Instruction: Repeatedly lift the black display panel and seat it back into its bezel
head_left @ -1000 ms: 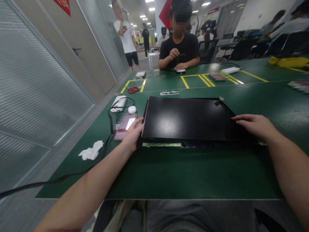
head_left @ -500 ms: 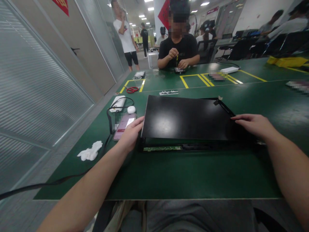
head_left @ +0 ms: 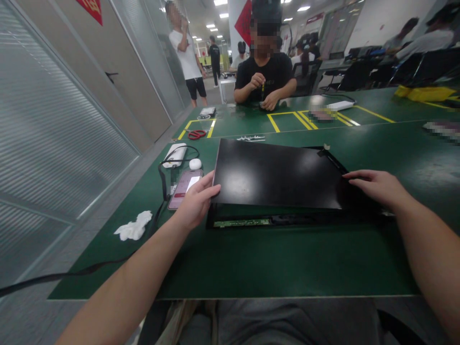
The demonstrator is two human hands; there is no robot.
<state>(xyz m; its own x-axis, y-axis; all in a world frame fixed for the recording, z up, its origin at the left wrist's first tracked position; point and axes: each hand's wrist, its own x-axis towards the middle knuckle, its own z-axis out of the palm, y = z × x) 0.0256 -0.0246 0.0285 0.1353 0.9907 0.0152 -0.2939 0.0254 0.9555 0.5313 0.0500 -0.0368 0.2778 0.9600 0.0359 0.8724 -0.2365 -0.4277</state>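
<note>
A glossy black screen panel [head_left: 276, 175] is tilted over a thin black frame [head_left: 305, 220], its left side raised. My left hand [head_left: 197, 199] grips the panel's left edge, thumb on top and fingers underneath. At the right, my right hand [head_left: 377, 187] is closed with thumb and fingertips pinched at the right edge, where panel and frame meet; I cannot tell which of the two it holds. A green circuit board strip [head_left: 241, 223] shows along the frame's near side, below the panel's front edge.
Left of the panel lie a phone [head_left: 185, 189], a white earbud case [head_left: 195, 164], a white power bank [head_left: 175, 155] with a black cable, and a crumpled tissue [head_left: 134, 226]. Red-handled scissors [head_left: 197, 135] lie farther back. A co-worker [head_left: 265, 72] sits across the green table [head_left: 287, 268].
The panel's left side has risen slightly, opening a wider gap above the frame. My left thumb has come over onto its top face. My right hand stays about where it was.
</note>
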